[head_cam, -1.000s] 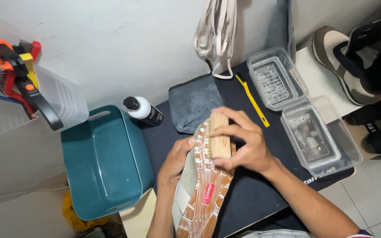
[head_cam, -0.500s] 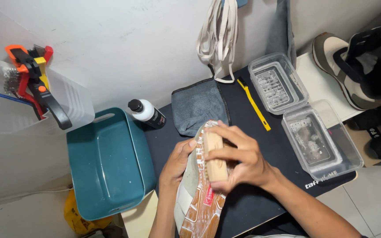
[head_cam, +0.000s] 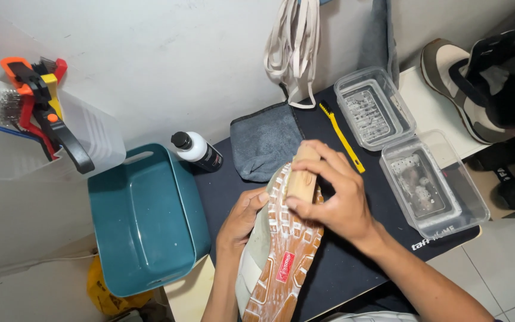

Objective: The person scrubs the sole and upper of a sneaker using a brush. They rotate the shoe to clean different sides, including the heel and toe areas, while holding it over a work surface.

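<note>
Right hand (head_cam: 335, 200) grips a wooden brush (head_cam: 303, 177), fingers (head_cam: 320, 164) curled over its top and thumb on the near side, pressing it onto the upturned sole of a shoe (head_cam: 281, 256). The brush sits on the toe end of the sole. Sole is tan with white foamy streaks and a small red patch near the middle. Left hand (head_cam: 239, 223) holds the shoe from its left side, fingers wrapped under the pale upper, thumb lying along the sole edge. Shoe rests above a black mat (head_cam: 353, 262) on the bench, heel end toward the person.

Grey cloth (head_cam: 264, 140) lies on the mat just beyond the shoe's toe. Black-capped white bottle (head_cam: 196, 151) lies tilted just left of the cloth. Thin yellow brush (head_cam: 342, 137) lies on the mat between the cloth and two clear plastic tubs: far tub (head_cam: 374, 107) and near tub (head_cam: 433, 185), both with some wet grime inside, touching corner to corner. Teal basin (head_cam: 144, 220) stands left of the mat, close to the left hand. Clear bin (head_cam: 93, 140) on the wall holds orange-red tools and a wire brush. White laces (head_cam: 293, 45) hang on the wall above the cloth. Another shoe (head_cam: 478, 89), dark and white, sits at the far right.
</note>
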